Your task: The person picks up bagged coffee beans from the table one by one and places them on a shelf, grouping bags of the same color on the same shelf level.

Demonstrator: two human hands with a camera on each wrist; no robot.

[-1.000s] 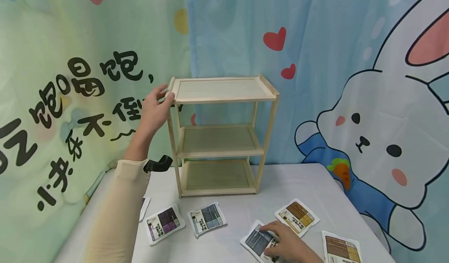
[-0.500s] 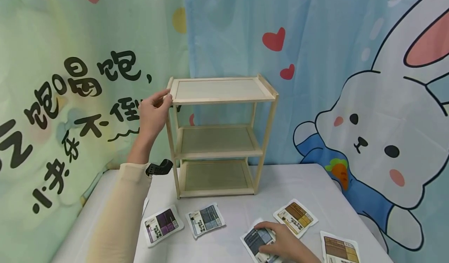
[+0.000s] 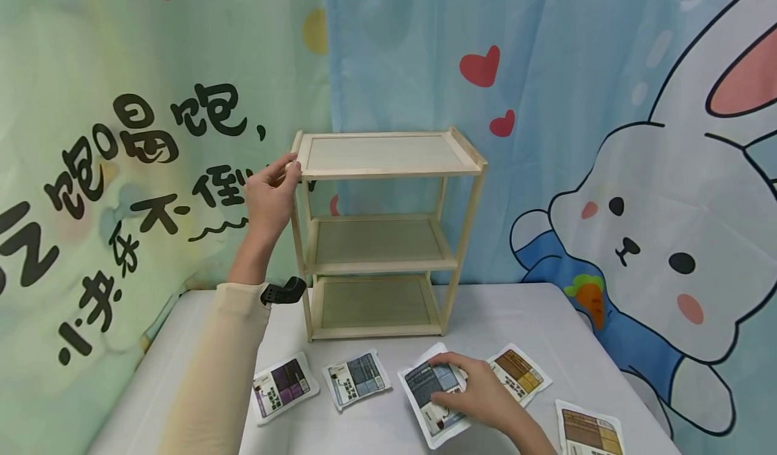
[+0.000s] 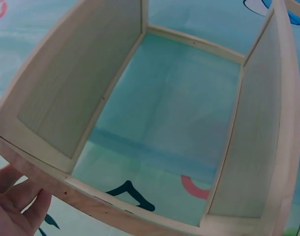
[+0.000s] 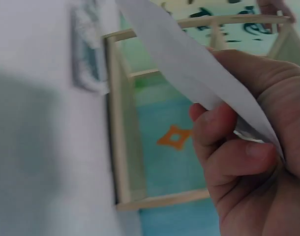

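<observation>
A light wooden three-tier shelf rack (image 3: 379, 153) stands upright at the back of the table. At its upper left corner, my left hand (image 3: 270, 195) holds the top side rail, and the curled fingers (image 4: 36, 206) show against that rail in the left wrist view. My right hand (image 3: 485, 394) grips a white packet with a blue-grey label (image 3: 419, 381) by its right edge, thumb on one face and fingers on the other. The right wrist view shows this packet (image 5: 174, 56) tilted and raised off the tabletop, its plain white back visible.
Purple-labelled (image 3: 285, 387) and blue-grey-labelled (image 3: 358, 379) packets lie in front of the rack on the white-covered table (image 3: 504, 307). Two brown-labelled packets lie at right, one (image 3: 519, 371) partly behind my right hand, another (image 3: 589, 431) nearer. Printed curtains (image 3: 394, 50) hang behind.
My right hand has lifted the blue-grey packet from the table, moving it slightly left and toward the rack. The left hand has slid slightly down at the rack's corner.
</observation>
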